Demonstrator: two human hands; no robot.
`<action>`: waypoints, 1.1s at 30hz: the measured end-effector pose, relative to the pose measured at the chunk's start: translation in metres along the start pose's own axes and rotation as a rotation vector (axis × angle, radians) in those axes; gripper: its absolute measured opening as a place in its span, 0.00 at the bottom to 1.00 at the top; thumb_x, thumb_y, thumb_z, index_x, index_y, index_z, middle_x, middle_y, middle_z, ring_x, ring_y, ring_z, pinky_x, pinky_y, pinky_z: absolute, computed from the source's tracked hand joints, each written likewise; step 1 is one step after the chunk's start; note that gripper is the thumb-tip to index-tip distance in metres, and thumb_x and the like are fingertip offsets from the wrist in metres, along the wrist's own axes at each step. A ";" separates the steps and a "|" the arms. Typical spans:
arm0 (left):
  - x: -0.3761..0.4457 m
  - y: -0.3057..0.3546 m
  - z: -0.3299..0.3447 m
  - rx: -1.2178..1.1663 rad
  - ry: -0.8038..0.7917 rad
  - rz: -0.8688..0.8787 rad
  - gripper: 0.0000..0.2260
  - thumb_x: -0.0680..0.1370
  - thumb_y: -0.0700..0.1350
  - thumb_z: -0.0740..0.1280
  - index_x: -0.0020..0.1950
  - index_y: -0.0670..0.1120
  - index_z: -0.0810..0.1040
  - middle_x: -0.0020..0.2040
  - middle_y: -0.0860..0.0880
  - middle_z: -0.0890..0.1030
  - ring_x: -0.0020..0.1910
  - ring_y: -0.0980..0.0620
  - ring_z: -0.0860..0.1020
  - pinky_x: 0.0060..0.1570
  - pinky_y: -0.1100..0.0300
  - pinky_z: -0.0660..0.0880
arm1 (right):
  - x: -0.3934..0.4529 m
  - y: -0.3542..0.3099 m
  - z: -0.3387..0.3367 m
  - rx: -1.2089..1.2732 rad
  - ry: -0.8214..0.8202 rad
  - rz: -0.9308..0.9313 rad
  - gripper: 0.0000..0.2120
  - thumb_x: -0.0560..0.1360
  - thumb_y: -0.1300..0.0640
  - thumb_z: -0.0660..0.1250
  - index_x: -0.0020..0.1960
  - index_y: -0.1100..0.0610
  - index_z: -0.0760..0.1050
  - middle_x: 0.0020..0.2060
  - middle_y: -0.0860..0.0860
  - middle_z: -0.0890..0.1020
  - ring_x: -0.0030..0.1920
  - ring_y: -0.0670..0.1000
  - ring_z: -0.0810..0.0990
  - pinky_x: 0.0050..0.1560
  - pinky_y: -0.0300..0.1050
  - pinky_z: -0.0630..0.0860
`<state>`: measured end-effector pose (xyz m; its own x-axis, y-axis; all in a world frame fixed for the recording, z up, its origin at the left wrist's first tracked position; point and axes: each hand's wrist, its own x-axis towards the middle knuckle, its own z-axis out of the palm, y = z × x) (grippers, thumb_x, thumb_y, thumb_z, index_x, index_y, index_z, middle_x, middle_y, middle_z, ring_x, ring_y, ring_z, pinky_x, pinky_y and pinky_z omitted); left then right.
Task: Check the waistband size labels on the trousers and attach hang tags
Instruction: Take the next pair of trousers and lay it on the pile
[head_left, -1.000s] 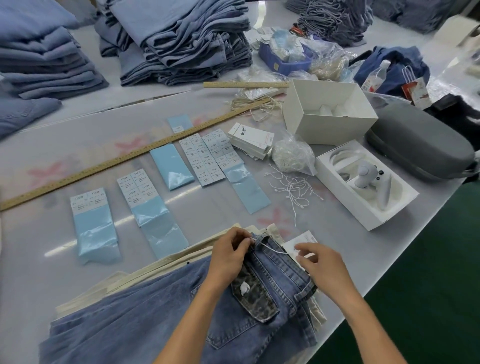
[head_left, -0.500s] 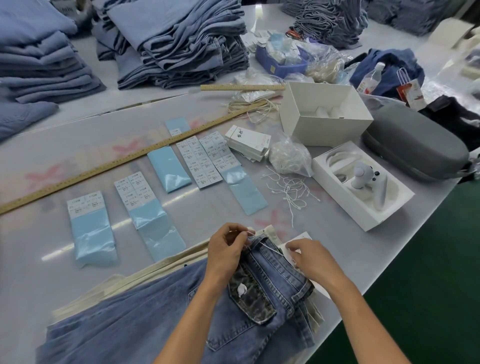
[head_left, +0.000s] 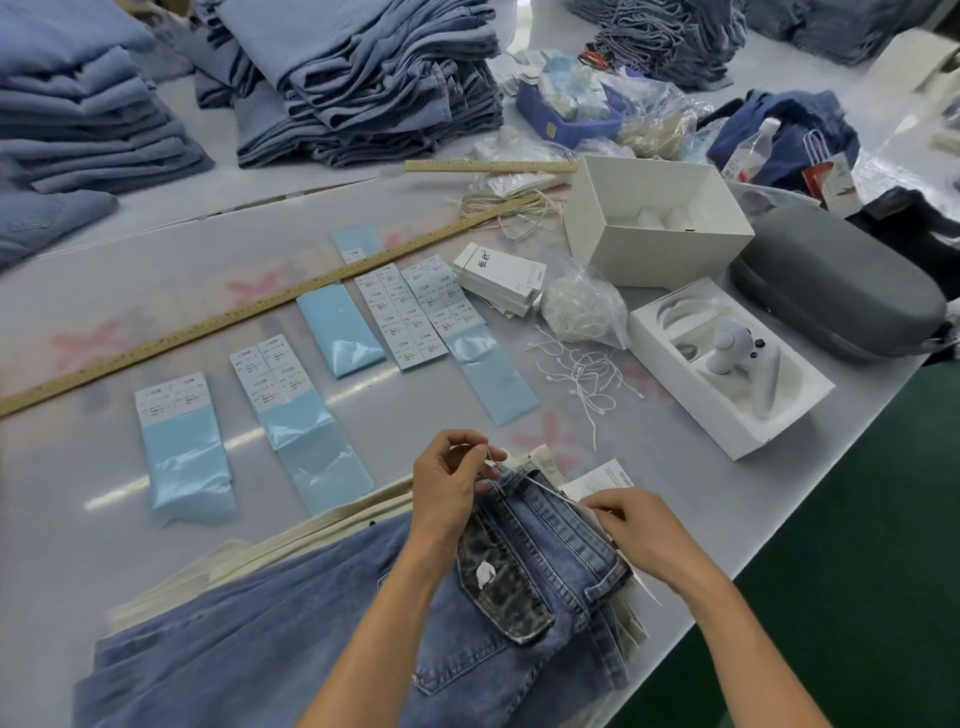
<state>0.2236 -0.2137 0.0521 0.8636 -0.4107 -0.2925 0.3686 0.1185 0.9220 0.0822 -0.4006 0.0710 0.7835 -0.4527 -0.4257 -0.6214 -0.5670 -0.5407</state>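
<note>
a pale worktop (head_left: 156, 291) is carrying everything here, with stacks of folded denim (head_left: 358, 78) sitting along its far side. a long wooden ruler (head_left: 249, 312) is lying diagonally across the middle. at the near edge, blue jeans (head_left: 260, 649) are lying flat on cream fabric, waistband toward the right, a leopard-print pocket flap (head_left: 498, 587) showing beside the left wrist. to the right, a grey case (head_left: 836, 296) and an open white box (head_left: 654, 218) are sitting well apart from the jeans. light-blue sheets of size stickers (head_left: 285, 384) are lying in a row between ruler and jeans. the left hand (head_left: 452, 483) is resting at the waistband, its fingers pinching a thin white string (head_left: 514, 480) at the belt loop. the right hand (head_left: 639, 530) is resting on the waistband's right end, its fingers curling around the string's other end, just beside a white hang tag (head_left: 602, 475) lying partly under the jeans. loose white strings (head_left: 587, 379) are lying scattered near the box.
</note>
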 end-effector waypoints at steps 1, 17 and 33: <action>0.000 -0.001 0.000 -0.003 0.001 -0.003 0.02 0.82 0.36 0.67 0.51 0.42 0.79 0.44 0.44 0.87 0.38 0.50 0.83 0.37 0.60 0.78 | 0.000 0.001 0.001 -0.025 0.023 -0.004 0.08 0.81 0.54 0.68 0.55 0.48 0.85 0.45 0.36 0.84 0.46 0.38 0.81 0.48 0.34 0.75; -0.009 -0.003 0.004 0.185 -0.277 0.116 0.04 0.76 0.39 0.72 0.46 0.48 0.84 0.43 0.46 0.87 0.45 0.47 0.86 0.45 0.57 0.81 | -0.014 -0.045 0.036 0.096 0.298 -0.271 0.04 0.76 0.57 0.72 0.47 0.48 0.81 0.42 0.42 0.83 0.44 0.44 0.81 0.45 0.39 0.79; -0.017 -0.014 -0.016 0.326 -0.273 0.120 0.07 0.75 0.31 0.72 0.44 0.43 0.85 0.41 0.47 0.87 0.41 0.50 0.85 0.44 0.56 0.81 | -0.047 -0.052 0.092 0.138 0.407 -0.295 0.12 0.76 0.60 0.73 0.54 0.46 0.81 0.49 0.38 0.82 0.50 0.39 0.79 0.54 0.29 0.73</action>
<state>0.2089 -0.1937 0.0399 0.7550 -0.6403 -0.1410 0.1055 -0.0936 0.9900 0.0785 -0.2865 0.0526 0.8431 -0.5343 0.0608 -0.3470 -0.6268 -0.6976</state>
